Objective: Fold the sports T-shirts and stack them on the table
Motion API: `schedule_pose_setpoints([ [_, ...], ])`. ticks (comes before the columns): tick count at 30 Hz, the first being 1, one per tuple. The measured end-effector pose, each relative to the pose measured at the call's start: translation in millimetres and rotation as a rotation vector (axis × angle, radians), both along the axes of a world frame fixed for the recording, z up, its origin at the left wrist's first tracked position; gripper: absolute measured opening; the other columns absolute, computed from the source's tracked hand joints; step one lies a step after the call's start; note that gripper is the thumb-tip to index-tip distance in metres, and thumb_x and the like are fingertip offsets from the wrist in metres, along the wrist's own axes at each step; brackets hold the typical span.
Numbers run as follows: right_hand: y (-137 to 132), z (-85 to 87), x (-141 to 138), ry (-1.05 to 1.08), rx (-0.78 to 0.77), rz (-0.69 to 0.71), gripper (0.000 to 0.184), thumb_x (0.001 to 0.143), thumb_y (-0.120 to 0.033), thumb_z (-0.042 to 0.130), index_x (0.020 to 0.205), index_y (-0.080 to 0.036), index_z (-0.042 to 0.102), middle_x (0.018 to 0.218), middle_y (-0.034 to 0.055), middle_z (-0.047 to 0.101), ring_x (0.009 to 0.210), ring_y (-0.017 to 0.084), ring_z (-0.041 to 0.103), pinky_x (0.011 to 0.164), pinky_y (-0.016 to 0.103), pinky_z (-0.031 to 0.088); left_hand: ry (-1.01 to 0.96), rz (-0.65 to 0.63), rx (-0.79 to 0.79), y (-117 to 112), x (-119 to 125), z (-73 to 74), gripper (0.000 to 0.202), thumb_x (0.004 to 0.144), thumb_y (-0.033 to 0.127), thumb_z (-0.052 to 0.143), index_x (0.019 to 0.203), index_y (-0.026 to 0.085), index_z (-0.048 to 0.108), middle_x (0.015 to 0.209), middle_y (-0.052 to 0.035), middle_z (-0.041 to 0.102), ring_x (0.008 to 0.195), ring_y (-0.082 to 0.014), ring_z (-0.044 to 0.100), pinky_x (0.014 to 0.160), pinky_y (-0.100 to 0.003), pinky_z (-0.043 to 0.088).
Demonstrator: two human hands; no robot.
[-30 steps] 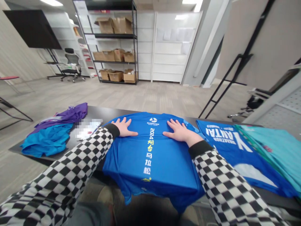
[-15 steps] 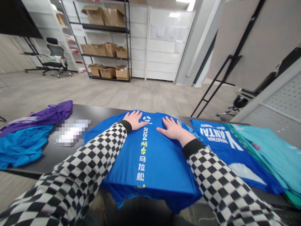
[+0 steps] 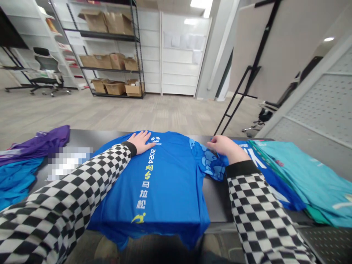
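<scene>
A blue T-shirt with white and yellow print down its middle lies flat on the dark table, its hem hanging over the near edge. My left hand rests flat near the collar, fingers stretched out. My right hand is on the shirt's right sleeve, which carries a light blue cloud pattern; its fingers curl over the sleeve's far edge. Both arms wear black-and-white checked sleeves.
Another blue shirt with white lettering and a stack of teal shirts lie to the right. Purple and teal garments lie at the left. A shelf rack with cardboard boxes stands across the floor.
My right hand has moved from the shirt's chest out to the right sleeve. The left hand stays by the collar. The view has turned to the right.
</scene>
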State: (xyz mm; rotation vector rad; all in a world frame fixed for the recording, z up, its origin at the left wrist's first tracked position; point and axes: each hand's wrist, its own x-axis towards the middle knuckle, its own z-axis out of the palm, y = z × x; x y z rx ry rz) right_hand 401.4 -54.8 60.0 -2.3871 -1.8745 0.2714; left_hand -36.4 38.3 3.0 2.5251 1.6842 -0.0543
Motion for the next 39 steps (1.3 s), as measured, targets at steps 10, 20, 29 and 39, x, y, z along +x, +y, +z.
schedule_pose_setpoints([
  [10,-2.6,-7.3,-12.6,0.106,-0.003,0.151,0.012,0.094,-0.032,0.076,0.085,-0.023,0.074,0.083,0.0043,0.078,0.077,0.022,0.071,0.067,0.030,0.047,-0.169,-0.272,-0.080,-54.9,129.5,37.5,0.085,0.110,0.062,0.030,0.182,0.018,0.027,0.188,-0.0138,0.021,0.176,-0.0327,0.018,0.141,-0.056,0.018],
  [20,-8.8,-4.6,16.9,0.484,-0.051,0.100,0.036,0.087,-0.053,0.092,0.100,-0.021,0.081,0.089,0.0054,0.082,0.079,0.022,0.075,0.072,0.030,0.059,-0.198,-0.351,-0.008,-70.8,183.1,-3.3,0.096,0.106,0.083,0.027,0.181,0.023,0.032,0.188,-0.0117,0.024,0.175,-0.0372,0.020,0.140,-0.064,0.013],
  [29,-33.6,3.6,4.6,1.105,-0.059,0.107,0.045,0.075,-0.050,0.102,0.093,-0.020,0.074,0.079,0.0035,0.079,0.066,0.018,0.073,0.064,0.028,0.064,-0.208,-0.285,0.000,-70.5,184.1,-5.1,0.105,0.105,0.084,0.021,0.182,0.012,0.025,0.188,-0.0193,0.019,0.175,-0.0392,0.018,0.141,-0.058,0.013],
  [39,-21.6,3.3,22.0,1.058,0.272,-0.118,0.044,0.079,-0.036,0.096,0.106,-0.024,0.064,0.071,-0.0033,0.067,0.055,0.015,0.061,0.051,0.025,0.053,-0.222,-0.249,0.030,-65.9,183.6,-12.8,0.107,0.104,0.086,0.021,0.179,0.011,0.034,0.187,-0.0229,0.022,0.174,-0.0418,0.021,0.140,-0.063,0.013],
])
